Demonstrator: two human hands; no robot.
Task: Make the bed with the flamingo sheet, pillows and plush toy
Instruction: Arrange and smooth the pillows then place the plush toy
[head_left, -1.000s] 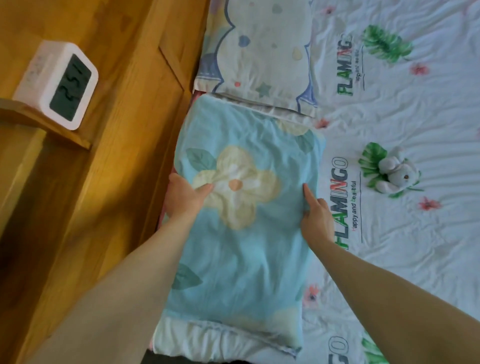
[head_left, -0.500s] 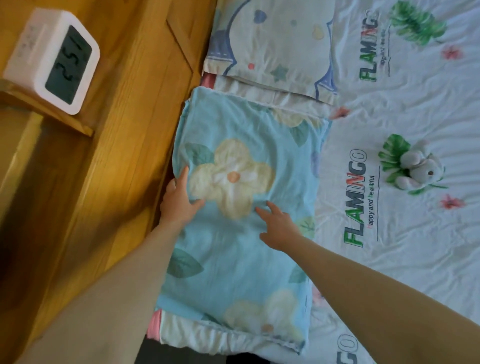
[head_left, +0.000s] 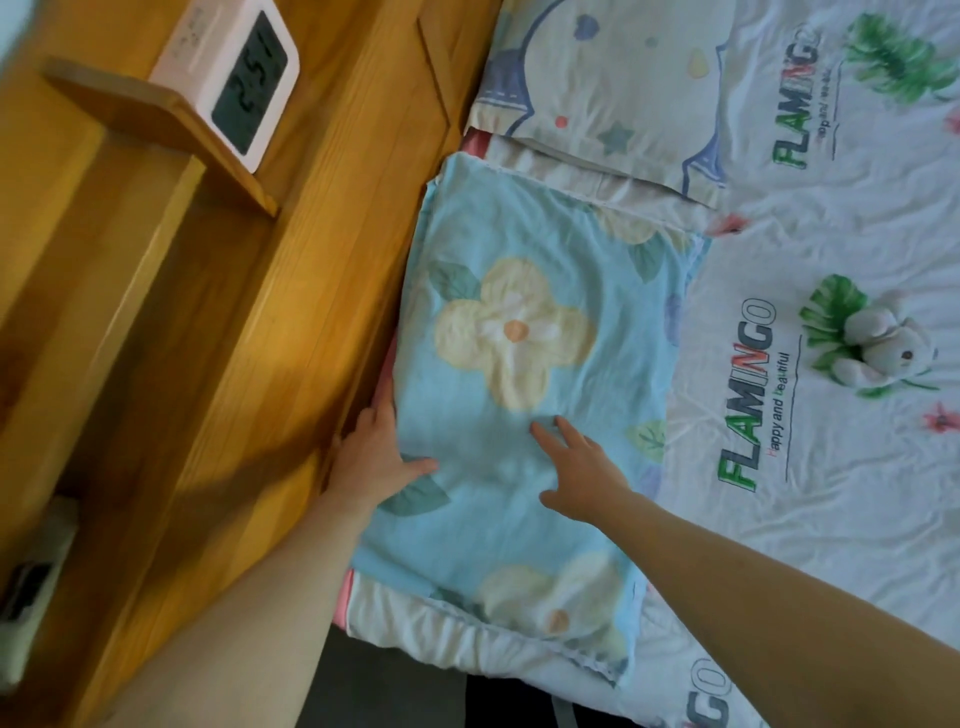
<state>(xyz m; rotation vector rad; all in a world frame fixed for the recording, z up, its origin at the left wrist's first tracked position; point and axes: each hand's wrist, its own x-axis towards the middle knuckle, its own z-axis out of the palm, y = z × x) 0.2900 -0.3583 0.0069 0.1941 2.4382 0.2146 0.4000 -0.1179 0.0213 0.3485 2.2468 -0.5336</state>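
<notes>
1. The person is smoothing the blue flower pillow (head_left: 519, 389), which is lying along the bed's head edge, against the wooden headboard (head_left: 322, 260).
2. Both hands are open. The left hand (head_left: 374, 457) is pressing the pillow's headboard side with straight fingers, and the right hand (head_left: 582, 478) is resting flat on top, fingers spread.
3. Next, I'd judge, comes reaching for the plush toy (head_left: 878, 348), lying mid-bed on the flamingo sheet (head_left: 831, 493), well apart from the pillow.
4. A second pillow (head_left: 613, 88) is sitting just beyond, and a clock (head_left: 228, 78) is standing on the headboard shelf. Nothing is blocking that reach.

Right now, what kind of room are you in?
Probably a bedroom: a flamingo sheet is spread out flat, a flowered pillow lies by the wooden headboard, and a digital clock sits on a shelf beside it.
</notes>
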